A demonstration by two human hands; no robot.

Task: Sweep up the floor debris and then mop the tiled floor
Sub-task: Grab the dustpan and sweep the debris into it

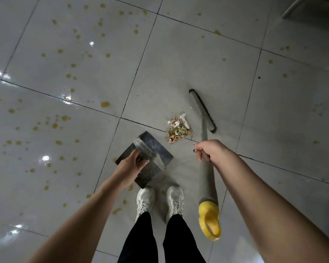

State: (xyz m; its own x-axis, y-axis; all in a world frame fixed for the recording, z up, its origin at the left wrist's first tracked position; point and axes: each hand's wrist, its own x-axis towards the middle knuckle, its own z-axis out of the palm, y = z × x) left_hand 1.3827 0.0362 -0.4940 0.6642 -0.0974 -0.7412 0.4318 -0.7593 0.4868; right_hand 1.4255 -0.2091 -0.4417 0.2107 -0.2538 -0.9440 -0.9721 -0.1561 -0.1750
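Fingers of our left hand [130,167] grasp the dustpan [158,147]; those of our right hand [209,150] clench the broom [207,178] handle. Debris [179,130] lies between dustpan and broom.

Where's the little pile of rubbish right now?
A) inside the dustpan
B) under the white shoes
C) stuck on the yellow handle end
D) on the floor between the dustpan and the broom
D: the pile sits on the floor, with the dustpan on one side and the broom on the other.
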